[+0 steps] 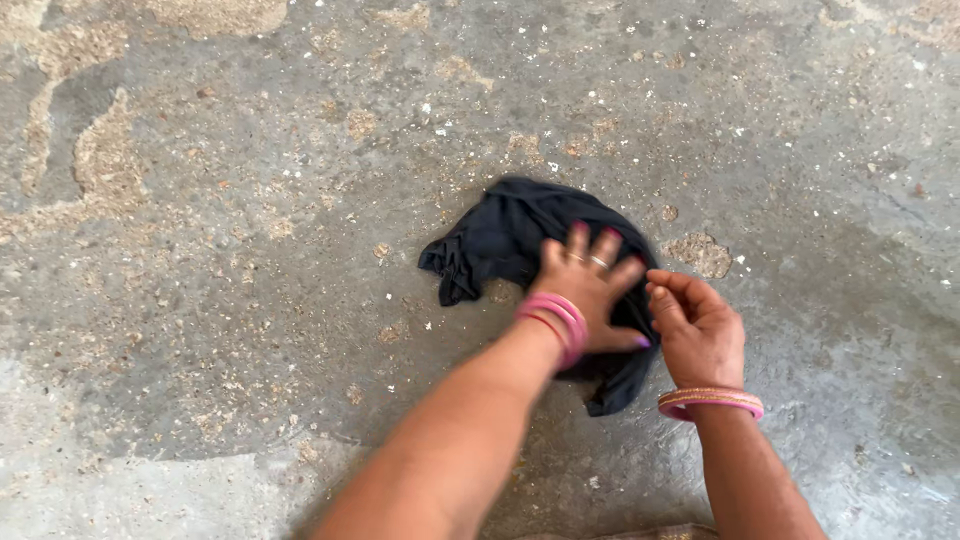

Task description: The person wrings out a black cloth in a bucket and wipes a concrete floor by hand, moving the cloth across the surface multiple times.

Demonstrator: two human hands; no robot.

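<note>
A crumpled black cloth (500, 235) lies on the rough concrete floor (250, 250), slightly right of the middle. My left hand (590, 285) rests flat on the cloth with its fingers spread; it wears a ring and pink bangles at the wrist. My right hand (695, 330) is at the cloth's right edge, its fingers curled and pinching the fabric there. A pink bangle circles that wrist. The part of the cloth under my left palm is hidden.
The floor is grey, worn concrete with sandy, pitted patches and small white specks. A lighter strip runs along the bottom left. A bit of brownish fabric shows at the bottom edge between my arms.
</note>
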